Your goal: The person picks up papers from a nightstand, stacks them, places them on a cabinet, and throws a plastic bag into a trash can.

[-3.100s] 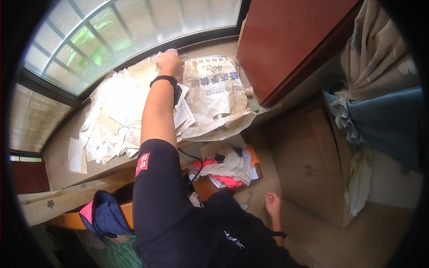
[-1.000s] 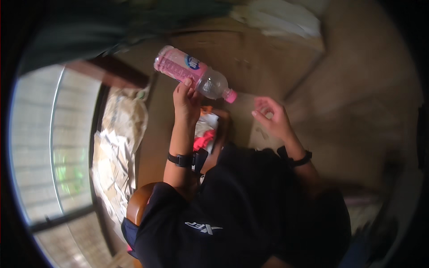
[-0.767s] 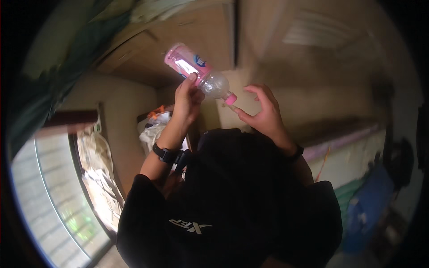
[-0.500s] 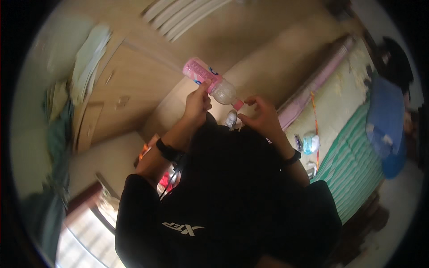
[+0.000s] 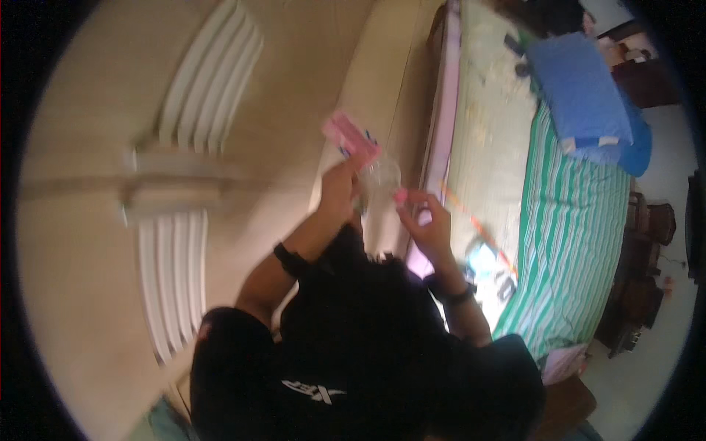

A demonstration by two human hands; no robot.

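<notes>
A clear plastic bottle point(image 5: 382, 176) with a pink label is held up in front of me, tilted so that its neck points down to the right. My left hand point(image 5: 340, 189) is wrapped round its middle, at the lower edge of the label. On the neck sits a small pink cap point(image 5: 400, 196). The thumb and forefinger of my right hand point(image 5: 430, 220) pinch this cap. Motion blurs the bottle somewhat. Each wrist wears a dark band.
On the right stands a bed with a pale mat point(image 5: 482, 110), a green striped sheet point(image 5: 562, 228) and a blue pillow point(image 5: 581, 92). Small items and an orange strap point(image 5: 482, 224) lie near its edge. White slatted panels point(image 5: 174, 279) are at the left.
My view has turned, bringing more of the bed and the slatted panels into sight. The right fingers, apart beside the cap before, have closed on it. The left hand keeps its hold on the bottle.
</notes>
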